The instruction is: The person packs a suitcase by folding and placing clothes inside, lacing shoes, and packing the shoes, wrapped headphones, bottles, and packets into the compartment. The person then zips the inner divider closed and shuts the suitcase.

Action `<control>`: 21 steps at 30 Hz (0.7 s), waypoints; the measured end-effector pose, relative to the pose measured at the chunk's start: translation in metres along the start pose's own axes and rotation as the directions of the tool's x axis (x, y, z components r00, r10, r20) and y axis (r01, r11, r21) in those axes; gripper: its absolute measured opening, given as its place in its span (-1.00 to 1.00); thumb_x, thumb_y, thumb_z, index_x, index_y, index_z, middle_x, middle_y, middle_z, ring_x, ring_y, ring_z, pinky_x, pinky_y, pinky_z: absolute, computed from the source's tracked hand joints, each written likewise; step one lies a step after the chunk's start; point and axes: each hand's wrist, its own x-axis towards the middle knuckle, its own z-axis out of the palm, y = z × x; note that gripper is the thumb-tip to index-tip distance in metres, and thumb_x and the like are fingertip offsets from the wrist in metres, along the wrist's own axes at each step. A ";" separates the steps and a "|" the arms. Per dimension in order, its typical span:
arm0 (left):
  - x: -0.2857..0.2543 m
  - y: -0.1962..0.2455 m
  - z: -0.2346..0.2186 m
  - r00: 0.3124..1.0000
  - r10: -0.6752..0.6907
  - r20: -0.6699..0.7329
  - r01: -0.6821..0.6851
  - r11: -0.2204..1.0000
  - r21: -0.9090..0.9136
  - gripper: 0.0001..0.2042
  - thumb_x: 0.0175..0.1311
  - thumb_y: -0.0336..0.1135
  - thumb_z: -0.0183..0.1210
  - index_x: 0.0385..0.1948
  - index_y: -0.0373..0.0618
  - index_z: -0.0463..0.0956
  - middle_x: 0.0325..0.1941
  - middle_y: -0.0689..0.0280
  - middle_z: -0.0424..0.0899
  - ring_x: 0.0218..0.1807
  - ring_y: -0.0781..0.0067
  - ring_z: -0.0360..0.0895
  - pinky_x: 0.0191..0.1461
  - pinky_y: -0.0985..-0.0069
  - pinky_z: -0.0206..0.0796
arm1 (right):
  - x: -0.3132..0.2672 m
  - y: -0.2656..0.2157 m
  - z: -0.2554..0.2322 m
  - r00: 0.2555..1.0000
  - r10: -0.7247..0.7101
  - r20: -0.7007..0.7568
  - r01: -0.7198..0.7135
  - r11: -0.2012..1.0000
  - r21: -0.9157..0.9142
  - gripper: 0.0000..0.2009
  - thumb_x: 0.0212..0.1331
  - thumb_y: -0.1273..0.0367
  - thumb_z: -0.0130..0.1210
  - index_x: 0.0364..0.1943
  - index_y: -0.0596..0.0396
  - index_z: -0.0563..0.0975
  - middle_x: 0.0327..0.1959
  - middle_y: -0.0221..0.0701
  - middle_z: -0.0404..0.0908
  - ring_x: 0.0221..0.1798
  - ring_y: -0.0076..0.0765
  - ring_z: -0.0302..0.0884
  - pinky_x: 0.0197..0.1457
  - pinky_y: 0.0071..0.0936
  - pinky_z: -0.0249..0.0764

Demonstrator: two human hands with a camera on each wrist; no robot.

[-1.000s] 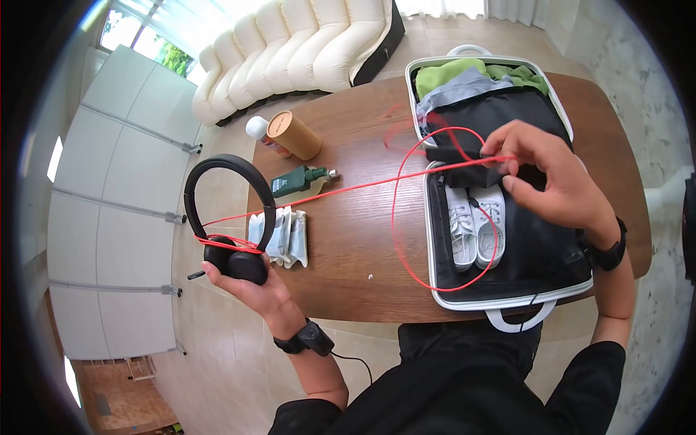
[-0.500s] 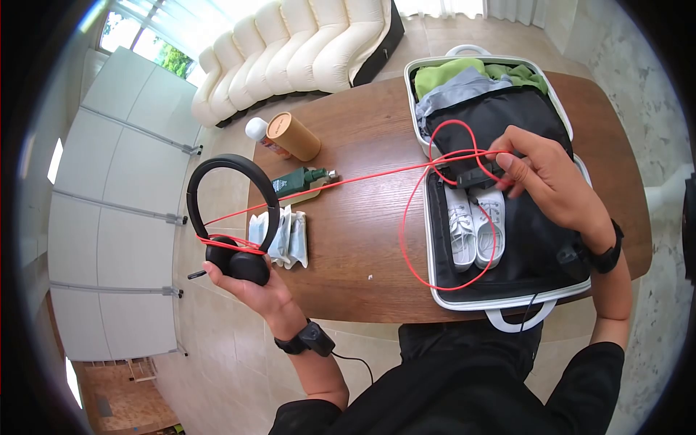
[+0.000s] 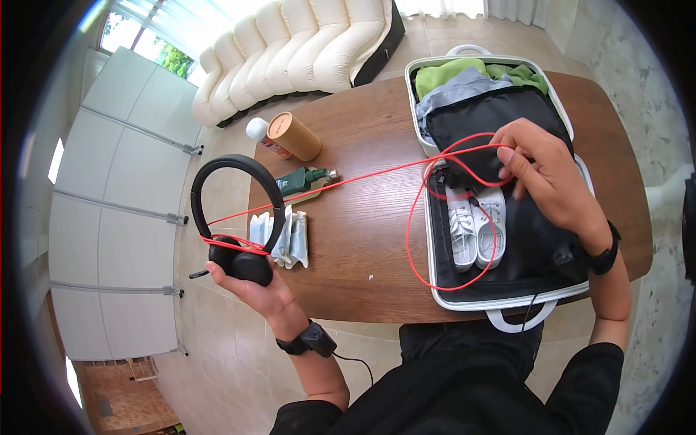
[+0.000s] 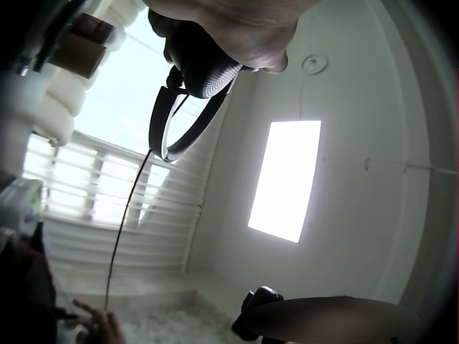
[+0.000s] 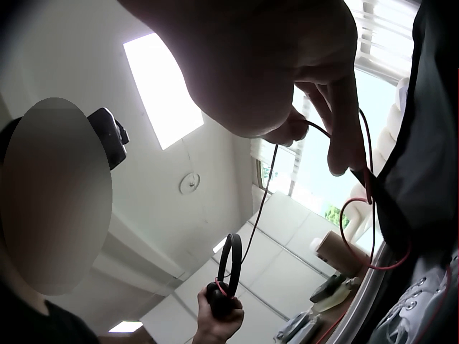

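My left hand (image 3: pixel 267 296) holds black over-ear headphones (image 3: pixel 252 268) by the ear cups, headband up, at the table's left end. Red cable (image 3: pixel 453 290) is wound round the ear cups and runs taut across to my right hand (image 3: pixel 547 174). There the thumb and fingers pinch it above an open suitcase (image 3: pixel 464 305). Slack loops hang under that hand, the largest falling over white sneakers (image 3: pixel 462 235) in the near half. In the right wrist view the cable (image 5: pixel 369 143) passes between the fingertips.
A brown cardboard tube (image 3: pixel 293 136), a white-capped bottle (image 3: pixel 257 130), a green bottle (image 3: pixel 301 181) and several soft packets (image 3: pixel 293 243) sit on the wooden table (image 3: pixel 348 268). Green and grey clothes (image 3: pixel 464 83) fill the suitcase's far half, beside a black flap (image 3: pixel 493 119). A cream sofa (image 3: pixel 297 54) stands beyond.
My right hand has gathered cable loops together and changed its pinch, rising slightly. The loops have shifted beneath it. My left hand and the headphones have drifted slightly right.
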 end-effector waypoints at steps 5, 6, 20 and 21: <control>-0.002 -0.001 0.001 1.000 0.002 0.012 -0.002 1.000 0.000 -0.38 0.45 0.44 -0.02 0.00 -0.01 0.47 -0.25 0.37 0.58 -0.29 0.57 0.59 -0.40 0.64 0.37 | 0.004 0.021 -0.002 0.997 -0.080 -0.006 0.080 0.992 0.102 -0.80 0.55 0.30 0.05 -0.13 0.19 0.51 -0.16 -0.45 0.53 -0.08 -0.57 0.57 0.02 -0.42 0.58; -0.002 -0.001 0.000 1.000 0.003 0.012 -0.003 1.000 0.000 -0.38 0.45 0.44 -0.02 0.00 -0.01 0.47 -0.25 0.37 0.58 -0.29 0.57 0.59 -0.40 0.64 0.37 | 0.004 0.022 -0.002 0.997 -0.079 0.019 0.077 0.990 0.121 -0.78 0.56 0.28 0.04 -0.09 0.18 0.52 -0.13 -0.48 0.55 0.00 -0.59 0.56 0.13 -0.41 0.59; -0.001 -0.002 -0.006 0.998 -0.030 0.057 0.032 0.999 -0.022 -0.39 0.43 0.44 0.02 -0.01 0.00 0.48 -0.21 0.38 0.57 -0.22 0.54 0.58 -0.25 0.58 0.41 | -0.006 0.024 0.000 0.980 -0.194 0.032 0.161 0.883 0.441 -0.77 0.54 0.25 0.07 -0.25 0.11 0.53 -0.29 -0.49 0.57 -0.24 -0.65 0.46 -0.17 -0.59 0.41; 0.000 -0.002 -0.005 0.998 -0.025 0.049 0.026 0.999 -0.022 -0.39 0.43 0.44 0.02 -0.01 0.00 0.48 -0.21 0.38 0.57 -0.22 0.54 0.58 -0.25 0.58 0.41 | -0.012 0.015 -0.002 0.982 -0.181 0.057 0.143 0.904 0.404 -0.76 0.51 0.25 0.11 -0.28 0.11 0.54 -0.35 -0.48 0.56 -0.34 -0.67 0.42 -0.28 -0.62 0.34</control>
